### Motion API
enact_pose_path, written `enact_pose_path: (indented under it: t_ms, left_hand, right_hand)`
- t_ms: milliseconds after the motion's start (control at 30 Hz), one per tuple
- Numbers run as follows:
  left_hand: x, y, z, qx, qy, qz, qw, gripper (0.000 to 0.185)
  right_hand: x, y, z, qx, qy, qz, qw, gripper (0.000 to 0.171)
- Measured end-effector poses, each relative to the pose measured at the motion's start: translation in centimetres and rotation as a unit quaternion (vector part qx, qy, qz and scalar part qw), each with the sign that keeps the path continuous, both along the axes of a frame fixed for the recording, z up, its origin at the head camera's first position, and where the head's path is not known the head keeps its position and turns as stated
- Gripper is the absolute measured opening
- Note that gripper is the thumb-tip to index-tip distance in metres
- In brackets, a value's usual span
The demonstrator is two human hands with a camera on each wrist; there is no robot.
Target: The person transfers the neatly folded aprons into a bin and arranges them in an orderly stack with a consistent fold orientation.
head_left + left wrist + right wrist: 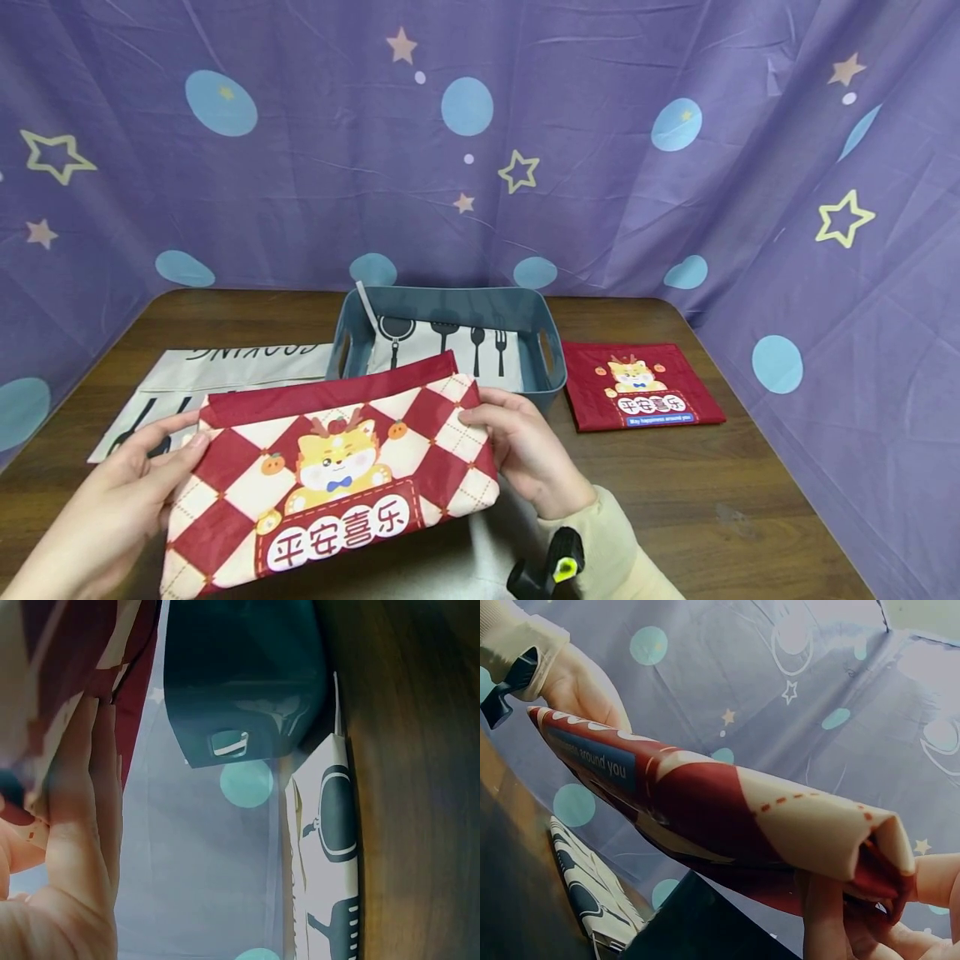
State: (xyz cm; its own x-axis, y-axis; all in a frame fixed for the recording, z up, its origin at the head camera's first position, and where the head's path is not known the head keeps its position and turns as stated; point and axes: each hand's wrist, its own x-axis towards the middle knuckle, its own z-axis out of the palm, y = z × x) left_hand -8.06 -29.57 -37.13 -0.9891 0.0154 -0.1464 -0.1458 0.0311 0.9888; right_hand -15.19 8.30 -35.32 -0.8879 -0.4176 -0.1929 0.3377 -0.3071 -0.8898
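Note:
Both hands hold up a folded apron [247, 467] with red and cream checks, a cartoon animal and printed characters; it tilts higher at the right. My left hand [123, 500] pinches its left end, thumb in front and fingers behind. The right end is gripped by my right hand [532, 454], thumb on the front face. In the left wrist view, the left fingers [79, 825] lie straight along the cloth's back. The right wrist view shows the apron's folded lower edge [780, 802] nearly edge-on, with part of a blue label.
Behind the apron stands a blue-grey basket [465, 297] holding a white cloth [491, 354] with utensil prints. A folded white "COOKING" cloth [255, 367] lies left on the wooden table [720, 492]. A folded red apron [592, 375] lies right. Purple curtains [480, 225] surround the table.

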Motion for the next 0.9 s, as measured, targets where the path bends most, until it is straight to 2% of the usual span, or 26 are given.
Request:
enact_pose_path:
  t_ms: [267, 567, 667, 733, 900]
  left_hand:
    - [-0.2, 0.4, 0.6, 0.035, 0.022, -0.017, 0.9990, 0.029]
    - [-0.6, 0.6, 1.0, 0.042, 0.011, -0.023, 0.9988, 0.029]
    - [-0.7, 0.4, 0.9, 0.044, 0.011, -0.035, 0.9984, 0.032]
    - [-0.7, 0.3, 0.8, 0.030, 0.008, -0.040, 0.9987, 0.036]
    - [-0.6, 0.2, 0.5, 0.032, 0.037, -0.070, 0.9963, 0.036]
  right_hand:
    - [-0.2, 0.4, -0.1, -0.008, -0.001, -0.020, 1.000, 0.044]
    - [-0.2, 0.9, -0.1, -0.020, -0.011, -0.023, 0.999, 0.044]
    - [-0.2, 1.1, 0.0, -0.020, -0.012, -0.030, 0.999, 0.044]
    - [-0.3, 1.3, 0.0, -0.022, -0.014, -0.034, 0.999, 0.043]
    - [-0.5, 1.7, 0.0, -0.019, -0.022, -0.037, 0.999, 0.043]
